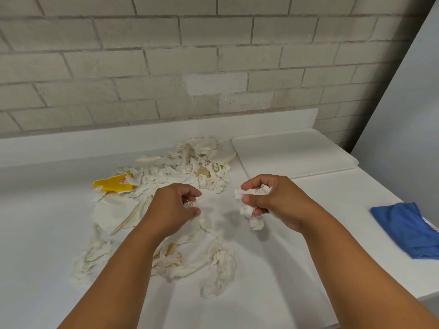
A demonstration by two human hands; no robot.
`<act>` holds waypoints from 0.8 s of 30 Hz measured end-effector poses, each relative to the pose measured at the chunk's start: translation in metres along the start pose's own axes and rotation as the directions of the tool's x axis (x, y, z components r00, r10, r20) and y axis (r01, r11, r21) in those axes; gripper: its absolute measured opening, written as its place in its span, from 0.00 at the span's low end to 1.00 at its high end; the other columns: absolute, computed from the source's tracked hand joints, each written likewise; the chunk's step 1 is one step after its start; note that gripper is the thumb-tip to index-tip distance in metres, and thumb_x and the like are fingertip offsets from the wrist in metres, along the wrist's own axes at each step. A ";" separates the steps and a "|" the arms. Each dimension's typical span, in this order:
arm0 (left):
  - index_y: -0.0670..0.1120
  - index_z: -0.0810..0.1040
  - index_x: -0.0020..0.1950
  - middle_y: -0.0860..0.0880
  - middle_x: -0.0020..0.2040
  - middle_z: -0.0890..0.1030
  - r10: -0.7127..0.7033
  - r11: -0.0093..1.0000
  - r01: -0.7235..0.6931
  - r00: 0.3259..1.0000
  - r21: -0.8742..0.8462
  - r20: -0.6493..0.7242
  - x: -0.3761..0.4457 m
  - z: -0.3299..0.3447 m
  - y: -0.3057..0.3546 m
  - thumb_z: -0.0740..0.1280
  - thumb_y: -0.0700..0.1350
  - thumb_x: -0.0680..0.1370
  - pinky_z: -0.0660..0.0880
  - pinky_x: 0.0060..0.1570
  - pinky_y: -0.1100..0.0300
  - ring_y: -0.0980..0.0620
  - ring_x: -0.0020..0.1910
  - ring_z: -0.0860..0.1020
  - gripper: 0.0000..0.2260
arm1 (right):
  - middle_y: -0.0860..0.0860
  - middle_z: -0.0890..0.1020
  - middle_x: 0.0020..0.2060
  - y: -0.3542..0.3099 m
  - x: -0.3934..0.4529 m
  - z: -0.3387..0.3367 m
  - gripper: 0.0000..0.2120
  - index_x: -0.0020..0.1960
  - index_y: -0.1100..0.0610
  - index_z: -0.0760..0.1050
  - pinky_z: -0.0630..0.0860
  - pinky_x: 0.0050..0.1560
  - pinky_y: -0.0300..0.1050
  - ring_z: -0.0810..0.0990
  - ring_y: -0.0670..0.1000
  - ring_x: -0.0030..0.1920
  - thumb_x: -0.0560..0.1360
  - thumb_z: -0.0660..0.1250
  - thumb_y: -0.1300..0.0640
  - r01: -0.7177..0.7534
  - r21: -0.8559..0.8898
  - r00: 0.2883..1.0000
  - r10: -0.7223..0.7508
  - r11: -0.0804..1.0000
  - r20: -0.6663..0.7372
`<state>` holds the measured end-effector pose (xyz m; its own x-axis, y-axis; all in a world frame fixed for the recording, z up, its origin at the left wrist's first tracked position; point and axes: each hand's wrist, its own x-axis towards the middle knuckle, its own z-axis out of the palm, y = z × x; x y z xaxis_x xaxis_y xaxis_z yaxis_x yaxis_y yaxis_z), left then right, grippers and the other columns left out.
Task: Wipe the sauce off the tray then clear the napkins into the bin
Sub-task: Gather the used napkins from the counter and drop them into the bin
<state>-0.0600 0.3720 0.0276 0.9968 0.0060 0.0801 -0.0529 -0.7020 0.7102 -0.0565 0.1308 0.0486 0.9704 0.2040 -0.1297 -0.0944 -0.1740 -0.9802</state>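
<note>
The right hand (pixel 266 200) is closed around a crumpled napkin wad (pixel 249 205), lifted above the counter (pixel 297 269). The left hand (pixel 175 205) pinches a twisted napkin strand (pixel 202 222) whose other end trails onto the counter. Around and beyond the left hand lie the scattered napkins (pixel 190 167), too tangled to count, some stained yellowish. One yellow packet (pixel 112 185) sits left among them, partly covered. One white tray (pixel 292 155) lies beyond the right hand, looking clean. One blue cloth (pixel 403 229) lies far right, cut off by the frame edge.
</note>
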 end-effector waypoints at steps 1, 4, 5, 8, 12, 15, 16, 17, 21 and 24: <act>0.50 0.82 0.52 0.55 0.45 0.80 0.012 1.000 -0.012 1.000 -0.017 -0.012 -0.001 0.000 0.003 0.78 0.39 0.67 0.69 0.39 0.75 0.62 0.43 0.77 0.15 | 0.54 0.84 0.43 0.001 0.000 0.000 0.08 0.47 0.57 0.83 0.79 0.41 0.45 0.82 0.54 0.38 0.68 0.76 0.64 -0.007 0.008 1.000 0.007 1.000 0.002; 0.52 0.83 0.48 0.56 0.45 0.80 0.066 0.996 -0.067 0.997 -0.052 -0.035 -0.001 0.003 0.014 0.77 0.39 0.67 0.71 0.39 0.75 0.62 0.43 0.78 0.13 | 0.57 0.85 0.41 0.004 -0.002 -0.001 0.05 0.44 0.58 0.83 0.78 0.41 0.44 0.82 0.55 0.39 0.69 0.76 0.64 -0.013 0.010 1.000 0.013 1.000 -0.007; 0.52 0.83 0.47 0.57 0.45 0.80 0.084 0.994 -0.087 0.996 -0.064 -0.039 -0.001 0.004 0.019 0.77 0.39 0.67 0.71 0.39 0.76 0.62 0.43 0.78 0.12 | 0.57 0.85 0.41 0.005 -0.003 -0.003 0.04 0.43 0.59 0.83 0.78 0.41 0.44 0.82 0.55 0.38 0.69 0.76 0.64 -0.014 0.009 1.000 0.015 1.000 -0.012; 0.52 0.83 0.46 0.58 0.44 0.79 0.151 0.984 -0.152 0.988 -0.095 -0.023 -0.002 0.012 0.037 0.77 0.39 0.68 0.71 0.41 0.77 0.64 0.42 0.77 0.11 | 0.57 0.84 0.38 0.009 -0.013 -0.013 0.03 0.42 0.60 0.82 0.77 0.41 0.44 0.81 0.54 0.35 0.70 0.75 0.63 -0.016 0.011 0.999 0.016 1.000 -0.038; 0.53 0.82 0.46 0.57 0.44 0.79 0.260 0.960 -0.251 0.963 -0.128 0.064 -0.006 0.035 0.064 0.76 0.39 0.68 0.72 0.44 0.76 0.65 0.45 0.76 0.11 | 0.56 0.84 0.37 0.019 -0.032 -0.036 0.04 0.43 0.62 0.81 0.77 0.40 0.43 0.81 0.53 0.33 0.71 0.74 0.63 -0.024 0.021 0.995 0.026 0.999 -0.099; 0.52 0.82 0.47 0.57 0.45 0.80 0.350 0.933 -0.335 0.930 -0.129 0.113 -0.010 0.057 0.087 0.76 0.40 0.69 0.72 0.45 0.74 0.63 0.46 0.77 0.11 | 0.55 0.84 0.37 0.027 -0.050 -0.058 0.07 0.45 0.65 0.80 0.76 0.37 0.40 0.81 0.53 0.32 0.71 0.74 0.62 -0.046 0.029 0.988 0.050 0.999 -0.147; 0.53 0.82 0.47 0.57 0.45 0.80 0.373 0.925 -0.357 0.919 -0.133 0.130 -0.011 0.064 0.095 0.76 0.40 0.69 0.73 0.45 0.73 0.63 0.46 0.77 0.11 | 0.55 0.85 0.37 0.029 -0.056 -0.066 0.07 0.45 0.66 0.79 0.76 0.36 0.39 0.81 0.53 0.32 0.71 0.74 0.62 -0.052 0.035 0.985 0.057 0.998 -0.165; 0.53 0.82 0.47 0.57 0.46 0.80 0.393 0.917 -0.375 0.908 -0.137 0.146 -0.013 0.072 0.104 0.76 0.40 0.69 0.73 0.45 0.72 0.62 0.46 0.77 0.11 | 0.56 0.85 0.36 0.032 -0.063 -0.073 0.07 0.45 0.66 0.79 0.76 0.35 0.39 0.81 0.53 0.32 0.71 0.74 0.62 -0.056 0.044 0.981 0.063 0.997 -0.183; 0.53 0.82 0.47 0.57 0.46 0.80 0.454 0.890 -0.428 0.866 -0.159 0.208 -0.020 0.101 0.136 0.75 0.41 0.69 0.74 0.46 0.70 0.61 0.45 0.77 0.10 | 0.56 0.84 0.34 0.043 -0.089 -0.104 0.05 0.43 0.64 0.80 0.75 0.33 0.36 0.80 0.51 0.30 0.71 0.74 0.64 -0.073 0.093 0.961 0.095 0.993 -0.259; 0.52 0.82 0.48 0.57 0.46 0.80 0.508 0.860 -0.472 0.826 -0.192 0.245 -0.027 0.124 0.163 0.75 0.41 0.70 0.74 0.46 0.69 0.60 0.46 0.77 0.10 | 0.55 0.83 0.33 0.051 -0.109 -0.129 0.05 0.43 0.63 0.80 0.75 0.33 0.36 0.80 0.49 0.29 0.70 0.74 0.63 -0.088 0.103 0.942 0.117 0.991 -0.314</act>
<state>-0.0875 0.1692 0.0546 0.8111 -0.5262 0.2555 -0.5279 -0.4703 0.7072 -0.1387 -0.0246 0.0316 0.9731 -0.1308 -0.1895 -0.2021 -0.0907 -0.9752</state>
